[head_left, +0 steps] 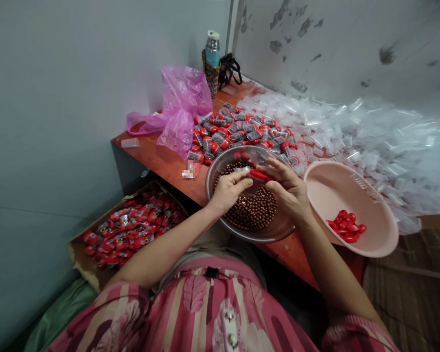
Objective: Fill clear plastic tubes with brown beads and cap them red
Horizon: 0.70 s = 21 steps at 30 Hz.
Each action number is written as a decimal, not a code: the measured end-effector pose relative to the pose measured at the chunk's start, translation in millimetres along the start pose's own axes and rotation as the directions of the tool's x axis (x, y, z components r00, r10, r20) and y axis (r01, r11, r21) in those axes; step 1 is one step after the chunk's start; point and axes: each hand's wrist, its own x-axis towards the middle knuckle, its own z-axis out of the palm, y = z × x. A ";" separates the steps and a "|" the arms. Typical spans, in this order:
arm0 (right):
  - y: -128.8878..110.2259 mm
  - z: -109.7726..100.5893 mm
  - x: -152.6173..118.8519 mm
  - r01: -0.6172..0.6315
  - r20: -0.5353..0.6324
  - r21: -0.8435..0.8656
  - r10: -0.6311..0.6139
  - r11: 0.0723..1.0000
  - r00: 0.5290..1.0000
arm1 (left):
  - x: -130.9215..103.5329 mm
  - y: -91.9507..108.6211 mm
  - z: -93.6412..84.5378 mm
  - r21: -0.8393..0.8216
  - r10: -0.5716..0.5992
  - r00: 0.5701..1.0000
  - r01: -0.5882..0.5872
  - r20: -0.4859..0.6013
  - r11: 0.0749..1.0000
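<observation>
Over the metal bowl (289, 233) my two hands meet around a small clear plastic container with a red cap (258, 175). My left hand (228, 191) pinches its left side between thumb and fingers. My right hand (289, 188) is closed on the red cap's right side, thumb below and fingers above. The container's body is partly hidden by my fingers. Many small round brown balls (254, 212) lie in the bowl below. Behind the bowl is a heap of filled red-capped containers (238, 128).
A pink basin (379, 230) holding loose red caps (346, 226) stands right. Clear containers (366, 132) are piled behind it. A cardboard box (90, 276) of red packages sits lower left. A pink plastic bag (185, 98) and a bottle (213, 51) stand at the back of the red table (154, 154).
</observation>
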 end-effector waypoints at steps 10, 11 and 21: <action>5.7 -9.6 -2.7 -0.297 0.005 0.453 0.331 0.840 0.944 | -4.2 1.5 -1.0 0.249 0.168 0.984 -0.177 0.057 0.952; 4.8 -8.3 0.1 -0.330 0.049 0.454 0.347 0.828 0.936 | -5.4 2.0 -1.0 0.300 0.194 0.977 -0.210 0.083 0.931; 1.0 12.8 15.4 -0.645 0.410 0.545 0.500 0.536 0.763 | -7.6 -4.0 -4.1 0.502 0.324 0.942 -0.324 0.089 0.802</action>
